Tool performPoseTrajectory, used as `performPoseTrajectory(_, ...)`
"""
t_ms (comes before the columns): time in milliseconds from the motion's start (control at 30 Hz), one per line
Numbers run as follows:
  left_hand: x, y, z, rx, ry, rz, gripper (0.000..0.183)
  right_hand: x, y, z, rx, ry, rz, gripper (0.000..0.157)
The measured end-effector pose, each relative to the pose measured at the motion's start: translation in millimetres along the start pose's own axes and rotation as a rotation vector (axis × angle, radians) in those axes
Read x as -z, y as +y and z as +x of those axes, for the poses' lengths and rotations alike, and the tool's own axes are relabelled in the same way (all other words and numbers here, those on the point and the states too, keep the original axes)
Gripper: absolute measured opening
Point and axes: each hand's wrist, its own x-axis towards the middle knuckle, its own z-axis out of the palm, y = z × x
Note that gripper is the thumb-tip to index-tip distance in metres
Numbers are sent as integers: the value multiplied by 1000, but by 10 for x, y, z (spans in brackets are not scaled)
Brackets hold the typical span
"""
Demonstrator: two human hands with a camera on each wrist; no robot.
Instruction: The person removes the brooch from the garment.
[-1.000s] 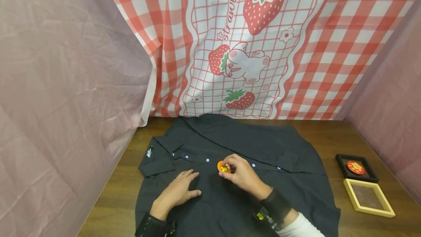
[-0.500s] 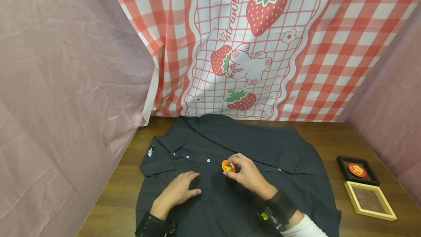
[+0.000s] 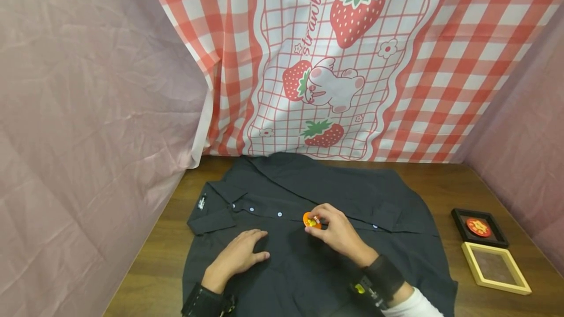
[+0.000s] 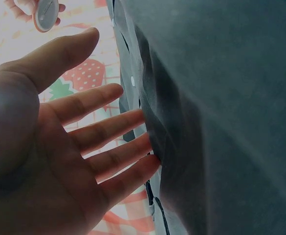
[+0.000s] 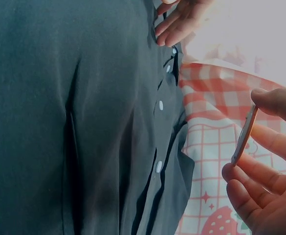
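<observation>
A dark button-up shirt (image 3: 383, 258) lies spread on the table, collar to the left and pale buttons across its middle. Over the button line, my right hand (image 3: 338, 234) pinches a round orange pin badge (image 3: 307, 220) with a yellow design between thumb and fingertips. The badge (image 5: 244, 134) is seen edge-on in the right wrist view, held apart from the cloth. Its pale back, with a pin across it, faces the left wrist camera. My left hand (image 3: 238, 257) rests on the shirt left of the badge, fingers spread and fingertips against the cloth.
At the right of the wooden table (image 3: 147, 258) a black box frame (image 3: 459, 226) holds a red round badge (image 3: 478, 227). A light wooden frame (image 3: 472, 264) lies just in front of it. A red checked strawberry cloth (image 3: 335, 82) hangs behind; pinkish drapes flank both sides.
My right hand has shifted a little to the right with the badge still pinched. My left hand stays in place on the shirt. The head view has tilted slightly.
</observation>
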Motion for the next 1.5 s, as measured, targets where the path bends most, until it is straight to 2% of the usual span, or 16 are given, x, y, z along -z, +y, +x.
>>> performPoseTrajectory(200,-25,-22,11,15,-19,-9,52,46,18,-30,-3,-8,-16,25)
performPoseTrajectory(500,-7,-1,4,3,-7,-12,51,117,67,-40,-39,23,-42,24)
performPoseTrajectory(967,-24,-21,23,10,-7,-18,51,196,144,-71,-5,72,-56,23)
performPoseTrajectory(1500,-19,-18,30,26,-27,-22,57,312,214,-134,-49,77,-74,26)
